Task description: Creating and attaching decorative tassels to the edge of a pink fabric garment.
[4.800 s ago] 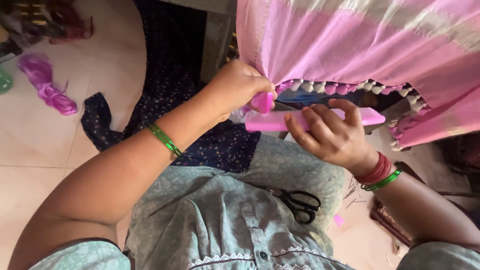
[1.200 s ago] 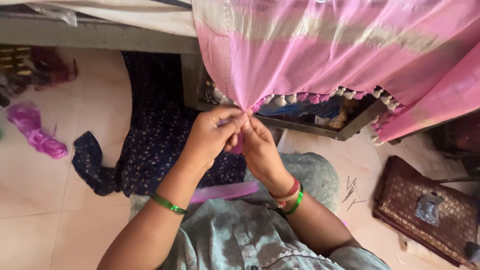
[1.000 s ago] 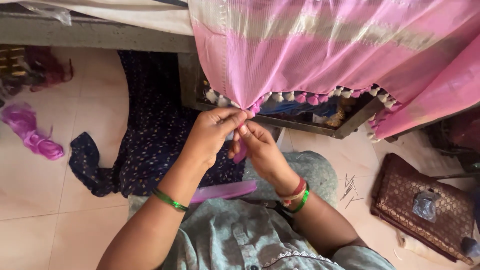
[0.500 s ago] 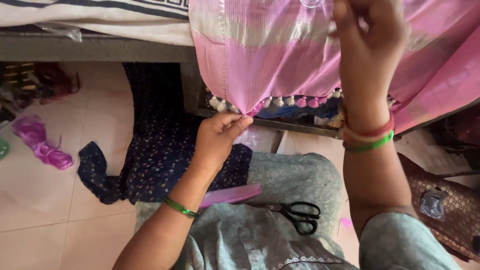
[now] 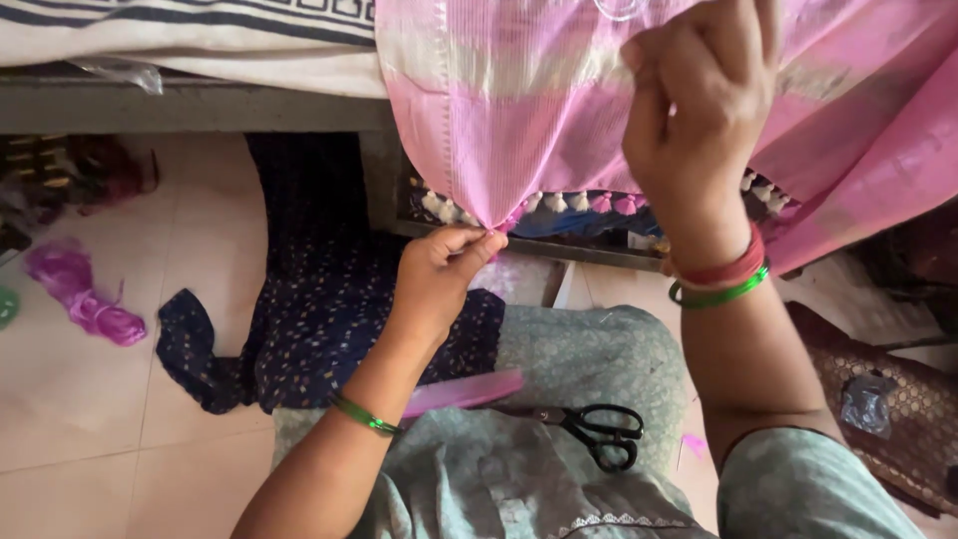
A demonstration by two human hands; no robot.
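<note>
Black-handled steel scissors (image 5: pixel 597 432) and a flat pink plastic comb (image 5: pixel 464 390) lie on the person's lap. Beyond them, the left hand (image 5: pixel 439 274) pinches the tasselled lower corner of the hanging pink striped cloth (image 5: pixel 519 110); above that corner, the right hand (image 5: pixel 699 105) grips the cloth, fingers closed.

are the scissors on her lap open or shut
Shut: the black scissors lie flat on the lap with both handle loops side by side and blades together beside the pink comb.
</note>
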